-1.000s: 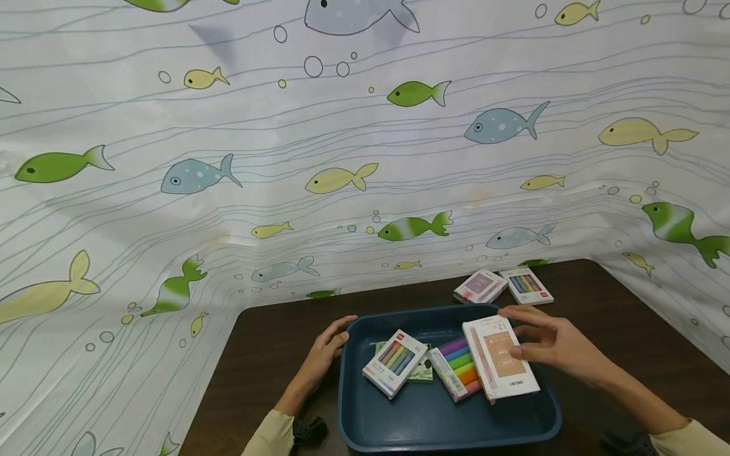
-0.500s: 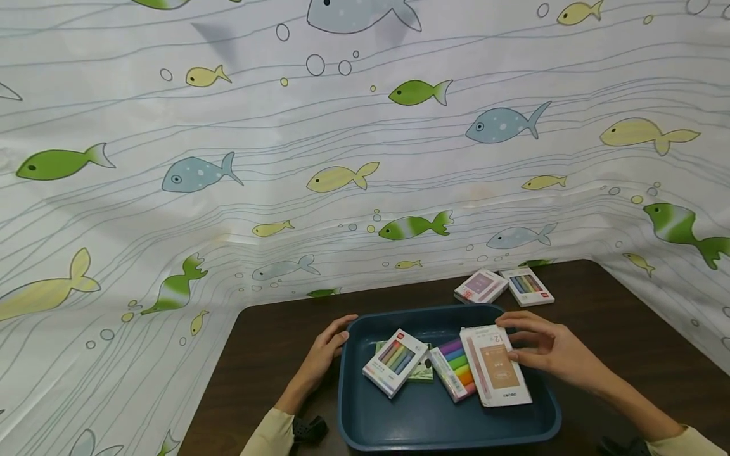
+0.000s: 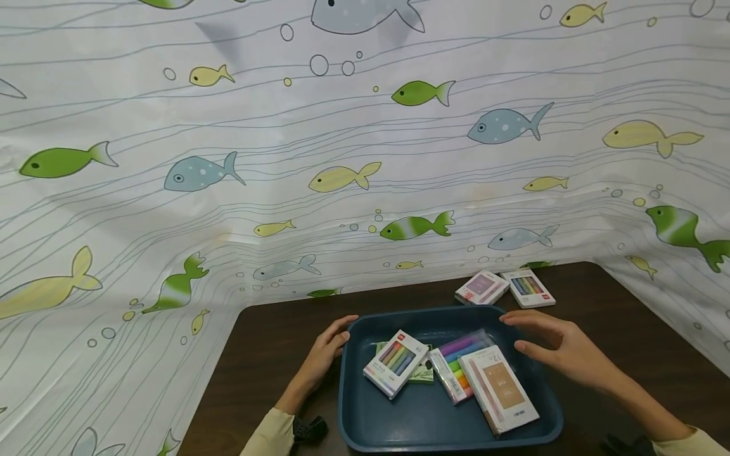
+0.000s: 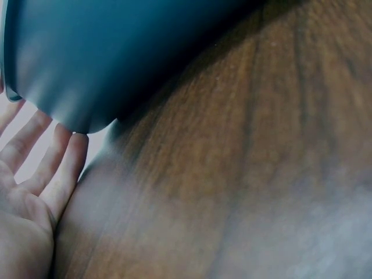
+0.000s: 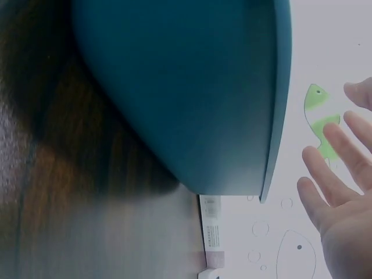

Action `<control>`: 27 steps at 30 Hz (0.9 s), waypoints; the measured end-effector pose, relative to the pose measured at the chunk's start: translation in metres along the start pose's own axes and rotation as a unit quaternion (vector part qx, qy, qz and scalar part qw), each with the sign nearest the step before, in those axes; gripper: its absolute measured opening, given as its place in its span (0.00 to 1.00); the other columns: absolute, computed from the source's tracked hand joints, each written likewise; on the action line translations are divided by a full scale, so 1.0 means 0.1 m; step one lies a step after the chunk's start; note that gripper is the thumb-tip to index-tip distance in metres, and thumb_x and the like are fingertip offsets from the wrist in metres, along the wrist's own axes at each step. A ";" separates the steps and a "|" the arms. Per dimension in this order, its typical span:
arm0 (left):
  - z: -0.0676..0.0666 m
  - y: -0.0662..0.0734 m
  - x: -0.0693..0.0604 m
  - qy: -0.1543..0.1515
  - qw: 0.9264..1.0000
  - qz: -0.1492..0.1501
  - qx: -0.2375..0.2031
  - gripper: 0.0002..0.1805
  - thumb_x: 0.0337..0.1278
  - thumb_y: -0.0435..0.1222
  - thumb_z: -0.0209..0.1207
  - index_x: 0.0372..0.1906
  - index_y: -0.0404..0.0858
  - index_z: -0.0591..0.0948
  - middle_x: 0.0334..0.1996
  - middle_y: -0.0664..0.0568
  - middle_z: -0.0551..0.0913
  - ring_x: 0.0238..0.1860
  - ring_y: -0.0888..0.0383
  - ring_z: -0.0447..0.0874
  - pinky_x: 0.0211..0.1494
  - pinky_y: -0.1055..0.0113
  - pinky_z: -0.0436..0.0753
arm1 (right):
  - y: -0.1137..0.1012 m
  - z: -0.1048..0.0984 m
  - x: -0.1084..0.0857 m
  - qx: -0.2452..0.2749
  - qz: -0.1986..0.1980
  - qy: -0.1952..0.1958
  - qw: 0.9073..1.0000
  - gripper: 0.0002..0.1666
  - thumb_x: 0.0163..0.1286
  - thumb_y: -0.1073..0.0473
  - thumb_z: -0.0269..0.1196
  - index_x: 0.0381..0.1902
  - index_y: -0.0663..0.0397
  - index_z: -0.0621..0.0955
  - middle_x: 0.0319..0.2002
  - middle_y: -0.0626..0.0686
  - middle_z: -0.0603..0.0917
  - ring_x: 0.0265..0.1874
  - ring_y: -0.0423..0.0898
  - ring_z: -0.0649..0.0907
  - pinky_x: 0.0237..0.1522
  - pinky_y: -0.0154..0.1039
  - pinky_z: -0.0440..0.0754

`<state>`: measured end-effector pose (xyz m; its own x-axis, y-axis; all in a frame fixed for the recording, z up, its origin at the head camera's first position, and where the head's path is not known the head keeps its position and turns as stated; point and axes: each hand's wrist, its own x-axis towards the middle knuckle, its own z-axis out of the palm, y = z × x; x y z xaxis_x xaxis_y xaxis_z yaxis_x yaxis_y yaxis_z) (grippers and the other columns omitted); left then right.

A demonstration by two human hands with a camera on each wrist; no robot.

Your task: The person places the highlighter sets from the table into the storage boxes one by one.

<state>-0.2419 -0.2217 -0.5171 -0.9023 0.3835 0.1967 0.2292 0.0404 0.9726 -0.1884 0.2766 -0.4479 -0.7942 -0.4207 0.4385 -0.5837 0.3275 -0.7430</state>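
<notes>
My left hand (image 3: 320,358) touches the left side of a dark blue tray (image 3: 410,423); in the left wrist view its extended fingers (image 4: 71,160) meet the tray wall. At the tray's right rim, my right hand (image 3: 570,351) hovers with fingers spread and holds nothing. Just left of it, a white box (image 3: 502,383) with a tan panel and "12" lies in the tray. It partly covers a clear pack of rainbow-coloured markers (image 3: 453,365). On the tray's left, a white box with a window showing coloured sticks (image 3: 395,362) overlaps a green box (image 3: 423,373).
Behind the tray, a white box with a purple panel (image 3: 481,288) and another windowed white box (image 3: 527,288) lie on the dark wood table (image 3: 274,354). A white fish-print sheet (image 3: 342,139) stands around the back and sides.
My right hand has let go of the white box with the tan panel, which has dropped flat and tilted onto the marker pack. My left hand stays at the rim.
</notes>
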 end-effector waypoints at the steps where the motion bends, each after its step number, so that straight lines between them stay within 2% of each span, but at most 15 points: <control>1: 0.00 0.00 0.00 -0.001 1.000 0.001 0.000 0.24 0.83 0.42 0.46 0.76 0.45 0.68 0.70 0.45 0.70 0.64 0.44 0.75 0.60 0.54 0.79 | 0.00 -0.01 0.00 -0.004 0.002 0.001 1.000 0.26 0.70 0.67 0.68 0.65 0.52 0.79 0.65 0.50 0.77 0.66 0.38 0.74 0.61 0.27 0.71; 9: -0.01 0.00 0.01 -0.002 1.000 0.003 -0.001 0.24 0.83 0.42 0.46 0.76 0.45 0.69 0.69 0.43 0.71 0.64 0.43 0.75 0.60 0.54 0.79 | 0.04 -0.07 -0.01 -0.039 0.015 -0.005 0.999 0.29 0.71 0.65 0.68 0.67 0.46 0.78 0.67 0.48 0.75 0.63 0.38 0.76 0.59 0.31 0.73; 13: 0.00 0.00 0.00 0.002 1.000 -0.003 0.004 0.23 0.82 0.44 0.47 0.75 0.47 0.69 0.69 0.45 0.71 0.64 0.45 0.75 0.60 0.54 0.79 | 0.08 -0.09 -0.01 -0.044 0.023 -0.010 0.999 0.28 0.71 0.64 0.68 0.68 0.47 0.78 0.68 0.48 0.75 0.64 0.38 0.75 0.58 0.27 0.69; 16: 0.00 0.00 0.00 0.003 1.000 -0.004 0.004 0.23 0.82 0.44 0.47 0.75 0.47 0.69 0.69 0.45 0.71 0.63 0.44 0.76 0.60 0.54 0.79 | 0.13 -0.11 0.00 -0.050 0.026 -0.007 0.998 0.27 0.71 0.64 0.67 0.67 0.50 0.78 0.69 0.47 0.74 0.64 0.40 0.75 0.57 0.27 0.70; 18: 0.00 0.00 -0.01 0.003 1.000 -0.003 0.003 0.23 0.82 0.43 0.47 0.75 0.47 0.69 0.69 0.45 0.71 0.63 0.44 0.76 0.59 0.54 0.80 | 0.15 -0.12 0.00 -0.054 0.031 -0.006 0.998 0.27 0.72 0.64 0.67 0.67 0.49 0.78 0.69 0.47 0.74 0.64 0.40 0.75 0.58 0.32 0.72; 21: 0.00 0.00 0.00 0.002 1.000 -0.002 0.000 0.23 0.82 0.43 0.47 0.75 0.46 0.69 0.69 0.44 0.71 0.63 0.43 0.76 0.59 0.53 0.80 | 0.18 -0.13 -0.01 -0.061 0.038 -0.006 0.997 0.26 0.73 0.63 0.67 0.67 0.49 0.78 0.69 0.47 0.74 0.63 0.38 0.75 0.58 0.47 0.75; 22: 0.00 0.01 0.00 0.001 1.000 -0.002 0.000 0.24 0.82 0.43 0.47 0.75 0.46 0.69 0.69 0.44 0.71 0.63 0.43 0.76 0.59 0.53 0.80 | 0.18 -0.14 -0.01 -0.064 0.042 -0.006 0.997 0.26 0.73 0.63 0.67 0.67 0.48 0.79 0.69 0.47 0.74 0.63 0.37 0.74 0.57 0.50 0.75; 24: 0.00 0.01 0.00 0.001 1.000 -0.002 0.003 0.24 0.82 0.44 0.47 0.75 0.47 0.69 0.69 0.45 0.71 0.63 0.44 0.76 0.59 0.53 0.80 | 0.19 -0.15 0.00 -0.069 0.046 -0.006 0.997 0.25 0.73 0.62 0.66 0.67 0.48 0.79 0.69 0.47 0.74 0.63 0.35 0.73 0.56 0.51 0.75; 27: 0.00 0.01 0.00 0.004 1.000 -0.003 0.008 0.24 0.82 0.44 0.47 0.75 0.47 0.70 0.70 0.46 0.71 0.64 0.45 0.75 0.59 0.53 0.79 | 0.18 -0.18 0.03 -0.071 0.055 -0.003 0.996 0.25 0.74 0.61 0.66 0.67 0.45 0.79 0.68 0.48 0.74 0.62 0.34 0.73 0.57 0.47 0.75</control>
<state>-0.2415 -0.2217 -0.5165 -0.9067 0.3758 0.1914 0.2291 0.0580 0.9717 -0.2046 0.2960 -0.4510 -0.8536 -0.3809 0.3553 -0.5120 0.4879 -0.7070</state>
